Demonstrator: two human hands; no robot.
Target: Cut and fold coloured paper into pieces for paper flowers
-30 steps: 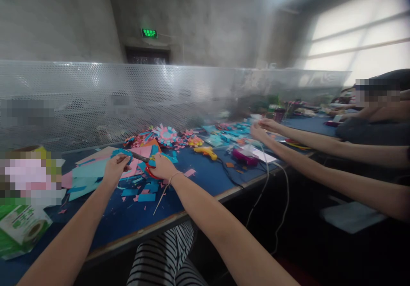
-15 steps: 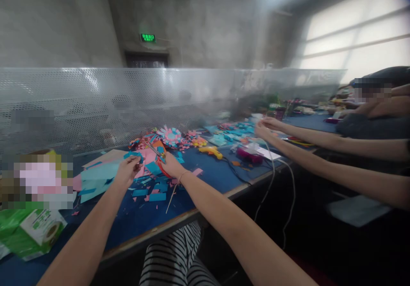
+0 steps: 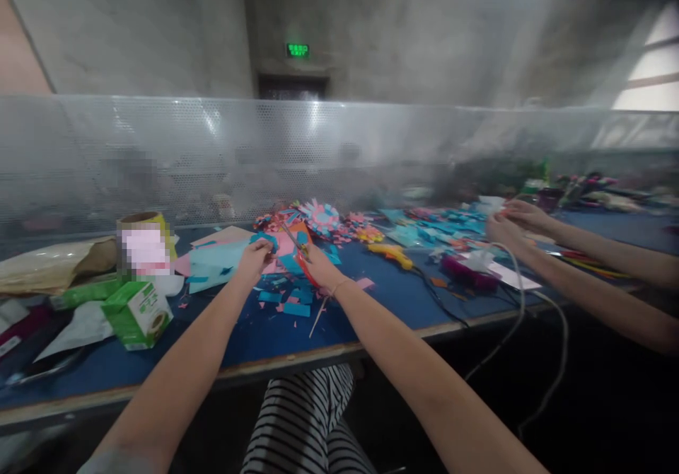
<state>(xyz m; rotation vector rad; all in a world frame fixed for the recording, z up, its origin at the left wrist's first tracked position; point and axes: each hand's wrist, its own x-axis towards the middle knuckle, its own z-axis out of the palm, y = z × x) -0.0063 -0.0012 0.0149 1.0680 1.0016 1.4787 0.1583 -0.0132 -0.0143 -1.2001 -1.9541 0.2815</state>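
Note:
My left hand (image 3: 255,260) pinches a small blue paper piece (image 3: 264,239) above the table. My right hand (image 3: 320,267) is closed around the red handles of a pair of scissors (image 3: 307,270); the blades point up and left, apart from the blue piece. Under and around both hands lie blue paper scraps (image 3: 297,310), pink bits and a light-blue paper sheet (image 3: 216,262). Behind my hands is a heap of pink, blue and orange paper pieces with a fringed paper flower (image 3: 321,215) on it.
A yellow glue gun (image 3: 391,253) with a black cord lies right of my hands. On the left stand a green box (image 3: 138,315) and a yellow-edged roll (image 3: 165,237). A co-worker's hands (image 3: 512,225) are busy at right. A perforated screen (image 3: 297,148) runs along the back.
The view has swung left, so everything sits further right in the picture and more of the left table shows. Both hands keep their hold on the paper piece and scissors.

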